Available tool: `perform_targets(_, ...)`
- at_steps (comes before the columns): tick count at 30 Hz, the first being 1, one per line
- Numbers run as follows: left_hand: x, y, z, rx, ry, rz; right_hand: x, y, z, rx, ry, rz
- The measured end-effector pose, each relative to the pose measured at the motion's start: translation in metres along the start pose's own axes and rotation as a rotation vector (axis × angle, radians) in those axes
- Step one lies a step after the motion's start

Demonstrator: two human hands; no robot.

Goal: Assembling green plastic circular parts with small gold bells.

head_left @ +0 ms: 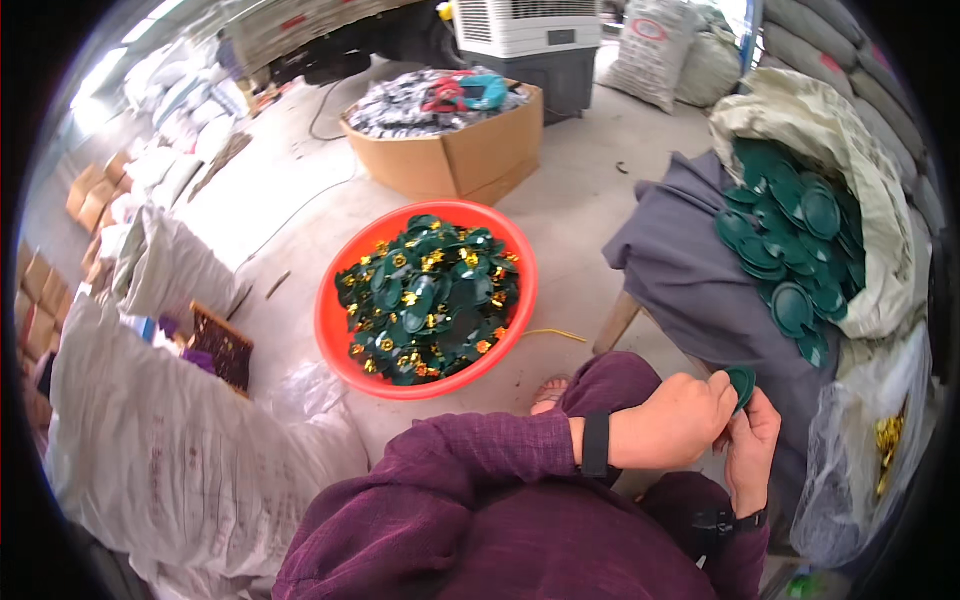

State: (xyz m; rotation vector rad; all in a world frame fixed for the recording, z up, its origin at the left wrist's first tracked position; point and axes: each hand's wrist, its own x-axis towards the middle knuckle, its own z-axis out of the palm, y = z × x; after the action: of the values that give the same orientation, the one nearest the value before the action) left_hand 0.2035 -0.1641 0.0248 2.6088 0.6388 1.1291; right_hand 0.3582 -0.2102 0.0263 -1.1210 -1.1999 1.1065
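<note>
Both hands meet at the lower right, over my lap. The fingers of my left hand (677,418) are closed at the near edge of a dark green round plastic disc (741,385). My right hand (752,452) pinches the same disc from below and to the right. Anything small between the fingertips is hidden. Similar green discs (790,225) spill from an open pale woven sack (885,200) onto a grey cloth (660,225) beside my hands. Gold pieces (887,445) show in a clear plastic bag (840,460) at the far right.
A red-orange basin (330,345) on the floor is heaped with green discs bearing gold pieces. Behind it stand a cardboard box (430,165) and an air cooler (545,60). Large white sacks (170,450) crowd the left; stacked sacks (830,50) rise at the far right.
</note>
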Motion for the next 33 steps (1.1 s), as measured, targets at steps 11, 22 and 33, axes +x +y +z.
perform_targets(11, -0.125, -0.174, -0.052, -0.38, 0.44, -1.077, 0.012, 0.001, -0.026, -0.241, -0.069, -0.029)
perform_targets(22, -0.208, -0.279, -0.083, 0.642, 0.089, -1.105, 0.011, 0.006, -0.103, -0.657, 0.484, -0.235)
perform_targets(33, -0.219, -0.344, -0.109, 0.895, -0.534, -1.441, 0.021, -0.026, -0.119, -1.047, 0.795, -0.104)
